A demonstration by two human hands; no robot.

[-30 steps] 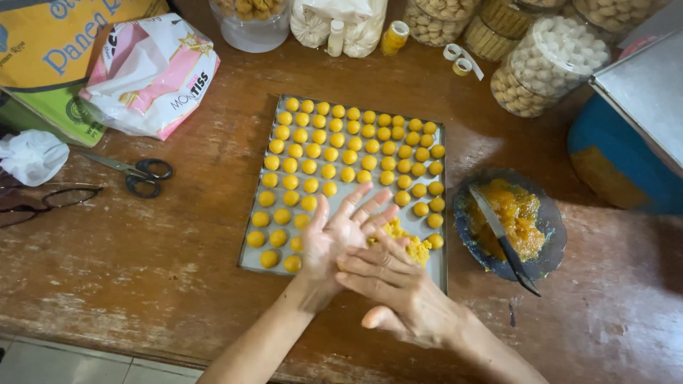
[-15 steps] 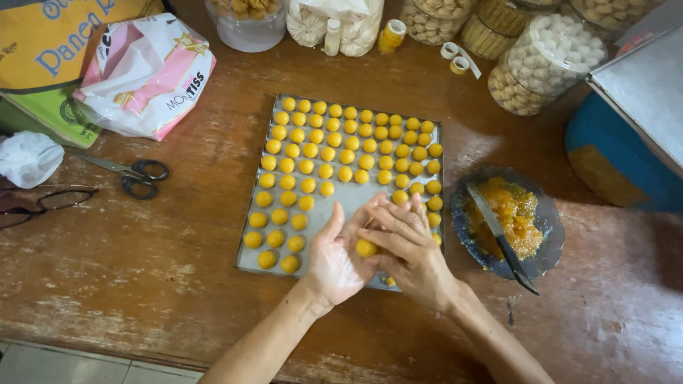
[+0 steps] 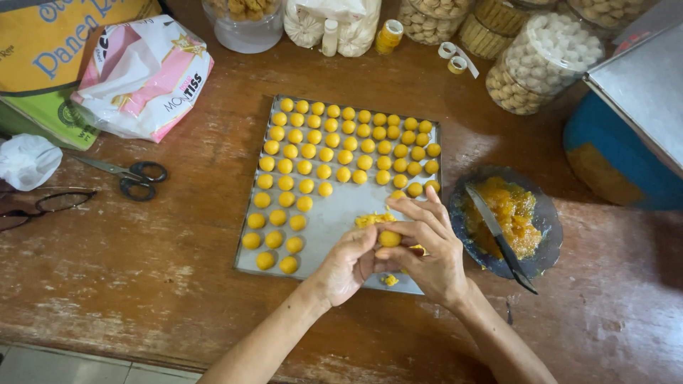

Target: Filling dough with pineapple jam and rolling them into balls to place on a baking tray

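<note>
Low in the middle of the frame, the left hand [image 3: 346, 264] and the right hand [image 3: 427, 249] met over the bottom edge of the flat grey metal baking tray [image 3: 334, 220]. Between them sat a small round ball of yellow dough [image 3: 389, 238], pinched by the left fingertips and cupped by the right fingers; both grips were closed lightly on it, neither clenched hard.

Above the hands, rows of finished yellow dough balls [image 3: 348, 142] filled the upper part of the tray and ran down its left side. A few loose yellow crumbs [image 3: 374, 219] lay on the bare metal just beside the hands. At the right of the frame, touching the tray's edge, stood a dark round bowl of orange filling [image 3: 509, 213] with a knife [image 3: 498, 238] laid across it. Black-handled scissors [image 3: 131, 174] and a pair of spectacles [image 3: 43, 208] lay at the left on the worn wooden surface [image 3: 142, 284].

The ball looked soft, so too firm a squeeze could flatten or split it. The right wrist hung near the knife handle, and a careless sweep might knock the knife out of the bowl. Set down close to its neighbours, the ball could stick to them.
</note>
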